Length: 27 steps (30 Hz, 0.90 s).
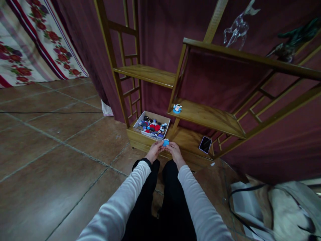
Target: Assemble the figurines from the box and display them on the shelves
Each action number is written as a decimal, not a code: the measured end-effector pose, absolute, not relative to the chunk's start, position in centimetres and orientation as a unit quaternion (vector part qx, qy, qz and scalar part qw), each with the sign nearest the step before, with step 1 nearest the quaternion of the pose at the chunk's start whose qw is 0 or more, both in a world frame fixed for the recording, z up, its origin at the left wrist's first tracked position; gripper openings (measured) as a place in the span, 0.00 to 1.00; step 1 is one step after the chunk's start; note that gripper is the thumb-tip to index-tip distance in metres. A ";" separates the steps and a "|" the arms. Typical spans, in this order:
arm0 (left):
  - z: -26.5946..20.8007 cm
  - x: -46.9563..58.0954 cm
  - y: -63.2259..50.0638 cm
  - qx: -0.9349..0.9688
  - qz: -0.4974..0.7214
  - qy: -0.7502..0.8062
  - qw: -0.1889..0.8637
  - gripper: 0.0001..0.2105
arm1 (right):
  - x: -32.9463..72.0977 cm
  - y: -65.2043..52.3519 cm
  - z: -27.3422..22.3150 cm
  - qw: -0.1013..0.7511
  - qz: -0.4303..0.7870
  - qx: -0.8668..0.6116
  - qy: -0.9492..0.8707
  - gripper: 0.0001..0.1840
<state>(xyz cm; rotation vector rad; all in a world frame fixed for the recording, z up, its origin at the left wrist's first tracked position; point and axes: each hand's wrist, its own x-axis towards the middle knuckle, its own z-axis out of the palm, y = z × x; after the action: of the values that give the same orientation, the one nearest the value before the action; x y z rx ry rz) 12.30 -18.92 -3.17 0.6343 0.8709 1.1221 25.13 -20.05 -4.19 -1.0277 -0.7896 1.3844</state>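
Between my two hands is a small figurine with a blue base (166, 143); its upper part is too small to make out. My left hand (155, 149) grips it from the left and my right hand (175, 150) from the right, fingers closed at its edges. Just beyond them, an open white box (168, 124) full of small red, blue, black and white figurines (152, 127) sits on the low shelf. A similar figurine on a blue base (177, 108) stands upright at the left end of the middle shelf (210, 117).
A phone or tablet (205, 144) lies on the bottom shelf at the right. Higher up stand a clear glass animal (237, 28) and a dark green figure (293, 40). Wooden uprights (110, 50) frame the left side. Bags (283, 207) rest on the floor at the lower right.
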 end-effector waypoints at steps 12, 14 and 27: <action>-4.1 12.6 -18.8 0.259 0.540 0.434 0.673 0.16 | 25.1 -19.7 -3.6 0.609 0.497 -0.488 -0.378 0.14; -4.3 12.6 -18.8 0.282 0.558 0.435 0.648 0.16 | 25.0 -19.8 -3.6 0.607 0.488 -0.499 -0.380 0.14; -4.7 12.2 -18.4 0.236 0.553 0.421 0.680 0.08 | 25.2 -19.7 -4.0 0.630 0.479 -0.517 -0.325 0.16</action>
<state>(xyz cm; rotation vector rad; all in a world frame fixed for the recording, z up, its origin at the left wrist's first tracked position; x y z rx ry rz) 12.23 -18.35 -4.69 0.5294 0.9455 1.2408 25.18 -19.67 -4.01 -1.1849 -0.7437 1.0978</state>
